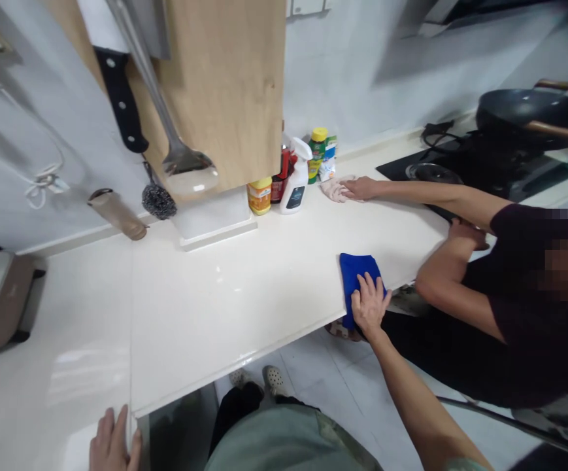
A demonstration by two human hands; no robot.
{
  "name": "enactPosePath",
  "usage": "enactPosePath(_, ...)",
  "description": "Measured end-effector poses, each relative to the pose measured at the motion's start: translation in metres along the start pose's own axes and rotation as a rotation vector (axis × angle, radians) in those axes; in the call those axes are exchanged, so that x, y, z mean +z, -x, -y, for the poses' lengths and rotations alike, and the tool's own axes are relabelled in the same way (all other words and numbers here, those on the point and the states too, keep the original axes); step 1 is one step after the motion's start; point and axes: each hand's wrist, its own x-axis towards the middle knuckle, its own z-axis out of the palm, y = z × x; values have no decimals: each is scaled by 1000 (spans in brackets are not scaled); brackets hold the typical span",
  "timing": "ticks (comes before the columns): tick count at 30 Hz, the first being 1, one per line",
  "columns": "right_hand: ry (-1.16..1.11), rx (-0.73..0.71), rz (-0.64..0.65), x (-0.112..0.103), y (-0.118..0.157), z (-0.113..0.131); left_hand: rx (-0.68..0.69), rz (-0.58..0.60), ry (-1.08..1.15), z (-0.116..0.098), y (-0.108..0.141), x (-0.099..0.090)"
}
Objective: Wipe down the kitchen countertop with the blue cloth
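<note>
Countertop (215,288) bears two cloths (357,265), one blue under splayed right hand (369,304); left hand (113,441) unclenched.

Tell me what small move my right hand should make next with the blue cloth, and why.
I'd probably slide the blue cloth inward, farther onto the counter: the cloth's near end hangs over the front edge, your right hand rests on it with fingers spread, and the spray bottle stands farther back, apart from it.

Blue cloth (353,267), spread flat on white counter (190,307), overhanging front edge.
</note>
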Motion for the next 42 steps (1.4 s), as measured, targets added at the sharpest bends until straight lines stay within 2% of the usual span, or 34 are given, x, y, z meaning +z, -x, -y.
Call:
enactPosePath(7, -30, -60, -30, 0, 29, 14, 13, -52, 4, -12, 5, -3)
enactPosePath(11, -8, -133, 23, -3, 49, 30, 32, -61, 10, -14, 9, -5)
enactPosePath(14, 15, -288, 130, -12, 65, 38, 16, -65, 16, -15, 11, -5)
enactPosePath(18, 50, -620, 275, -28, 81, 35, 17, -71, 51, -16, 15, -2)
enactPosePath(20, 92, -720, 274, -30, 85, 35, 24, -72, 82, -15, 16, -1)
enactPosePath(23, 139, -778, 195, -27, 90, 48, 33, -90, 113, -13, 18, 2)
enactPosePath(26, 144, -879, 150, -24, 100, 79, 39, -114, 129, -14, 19, 6)
enactPosePath(29, 138, -987, 140, -23, 118, 121, 44, -174, 169, -19, 23, 5)
enactPosePath(33, 117, -1121, 134, -21, 148, 180, 17, -352, 286, -29, 36, -12)
enactPosePath(36, 62, -1236, 148, -18, 169, 225, 8, -440, 439, -39, 58, -29)
enactPosePath(39, -29, -1344, 170, -13, 190, 270, 43, -415, 588, -55, 92, -34)
enactPosePath(42, -118, -1393, 209, -8, 215, 314, 57, -250, 714, -80, 130, -28)
